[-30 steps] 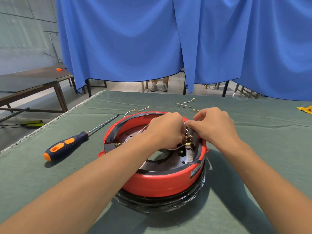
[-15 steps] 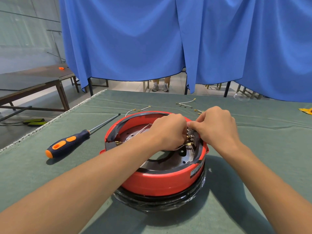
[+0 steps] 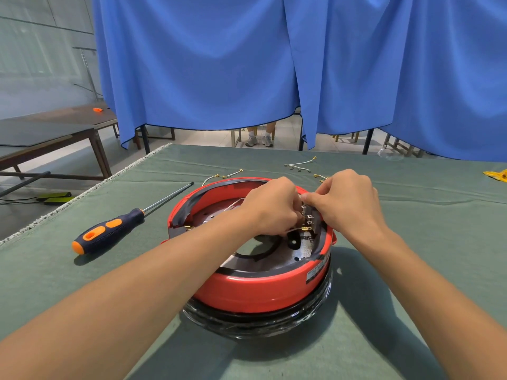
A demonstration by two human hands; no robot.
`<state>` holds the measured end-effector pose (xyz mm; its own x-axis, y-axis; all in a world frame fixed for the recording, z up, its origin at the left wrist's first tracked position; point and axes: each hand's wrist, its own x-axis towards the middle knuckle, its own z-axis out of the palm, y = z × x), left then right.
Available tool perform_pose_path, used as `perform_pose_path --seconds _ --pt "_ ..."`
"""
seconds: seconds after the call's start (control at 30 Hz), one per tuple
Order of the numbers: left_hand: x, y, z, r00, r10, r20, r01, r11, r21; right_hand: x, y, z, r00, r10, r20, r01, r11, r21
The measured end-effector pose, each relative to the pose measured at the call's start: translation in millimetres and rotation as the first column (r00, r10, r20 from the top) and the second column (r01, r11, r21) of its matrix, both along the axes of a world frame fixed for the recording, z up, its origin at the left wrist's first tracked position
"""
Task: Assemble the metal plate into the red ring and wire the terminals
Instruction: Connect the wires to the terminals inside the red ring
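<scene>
A: Plate?
B: Metal plate sits inside the red ring, under both hands. Left hand and right hand pinch the terminal block at the right rim.
A: Counts?
B: One screwdriver, several loose wires.
A: Changed?
B: Hands barely shifted; same grip.

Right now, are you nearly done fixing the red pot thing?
Partway. Done: the metal plate already sits inside the red ring. In hand: the left hand and right hand are both pinching at the terminal block by the ring's far edge. Left: loose wires lie on the table, and the screwdriver lies unused.
</scene>
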<state>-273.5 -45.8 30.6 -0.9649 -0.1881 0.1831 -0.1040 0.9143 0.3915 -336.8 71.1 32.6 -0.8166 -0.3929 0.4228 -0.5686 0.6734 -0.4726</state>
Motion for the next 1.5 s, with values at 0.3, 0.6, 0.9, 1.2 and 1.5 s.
perform_pose_path --seconds 0.3,0.6,0.9,1.2,1.5 --pt "13 -3 10 0.992 0.08 -0.1 -0.094 0.985 -0.144 1 0 -3 0.998 -0.004 -0.059 0.007 0.999 0.041" --pt "21 0 8 0.994 -0.097 0.057 0.104 0.985 -0.135 3 0 -3 0.999 0.004 -0.047 -0.003 1.0 0.018" --pt "16 0 7 0.994 -0.086 0.068 0.098 0.974 -0.205 5 1 -2 1.0 0.0 -0.03 0.0 1.0 0.0" --pt "16 2 8 0.994 -0.07 0.079 0.085 0.974 -0.208 4 1 -2 1.0 -0.006 -0.009 0.006 1.0 0.005" --pt "16 7 6 0.997 -0.058 0.045 0.067 0.968 -0.24 5 0 -2 0.999 -0.021 -0.045 0.022 0.999 0.037"
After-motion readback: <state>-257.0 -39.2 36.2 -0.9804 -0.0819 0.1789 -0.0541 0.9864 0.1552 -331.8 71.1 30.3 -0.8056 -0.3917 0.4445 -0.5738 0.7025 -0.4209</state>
